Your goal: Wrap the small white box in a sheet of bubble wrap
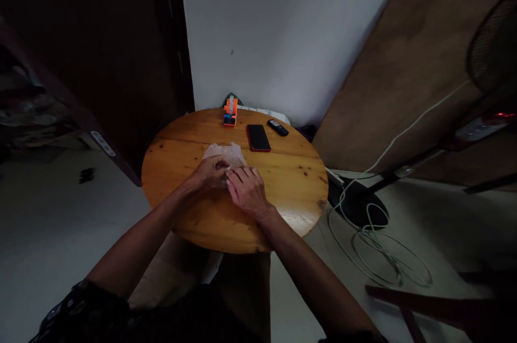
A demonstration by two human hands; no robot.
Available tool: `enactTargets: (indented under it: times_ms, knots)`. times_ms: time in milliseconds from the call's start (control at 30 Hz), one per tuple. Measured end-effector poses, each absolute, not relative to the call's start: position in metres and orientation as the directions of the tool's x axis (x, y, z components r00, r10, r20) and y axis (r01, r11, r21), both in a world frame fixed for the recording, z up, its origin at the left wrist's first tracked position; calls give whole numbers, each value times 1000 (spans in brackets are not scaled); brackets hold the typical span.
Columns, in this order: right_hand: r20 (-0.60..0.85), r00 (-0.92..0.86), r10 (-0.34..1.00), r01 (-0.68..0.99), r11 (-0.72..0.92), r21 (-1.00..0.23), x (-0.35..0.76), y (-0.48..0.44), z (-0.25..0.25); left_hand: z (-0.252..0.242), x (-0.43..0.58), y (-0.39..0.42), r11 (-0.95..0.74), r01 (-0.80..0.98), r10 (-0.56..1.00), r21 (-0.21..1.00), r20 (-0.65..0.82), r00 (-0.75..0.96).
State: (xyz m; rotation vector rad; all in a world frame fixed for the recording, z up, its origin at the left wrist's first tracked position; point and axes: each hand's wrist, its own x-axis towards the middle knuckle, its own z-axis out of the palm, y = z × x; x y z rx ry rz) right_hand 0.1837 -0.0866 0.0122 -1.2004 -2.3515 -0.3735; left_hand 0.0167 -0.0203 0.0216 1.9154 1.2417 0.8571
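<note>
A crumpled, see-through sheet that looks like bubble wrap lies on the round wooden table, in front of me. My left hand has its thumb and fingers curled in a pinch at the sheet's near part. Pressed close against it, my right hand has its fingers bent together over the right side of the same sheet. The fingertips of both hands nearly meet. Whether anything is wrapped inside the sheet is hidden by my fingers.
Beyond the sheet are an orange tape dispenser, a dark smartphone with a red edge and a small black keypad phone. A white wall rises behind the table. Cables and a fan base lie right.
</note>
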Motion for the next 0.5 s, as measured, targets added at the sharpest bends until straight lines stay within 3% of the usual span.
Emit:
enactTargets:
  times_ms: [233,500]
  knots:
    - [440,-508,741,831,556,23,180,-87,14,28,-3,-31,-228,470,964,852,131,229]
    - [354,-540,763,836,536,120,174,-88,24,26,-45,-46,-95,662,995,743,98,34]
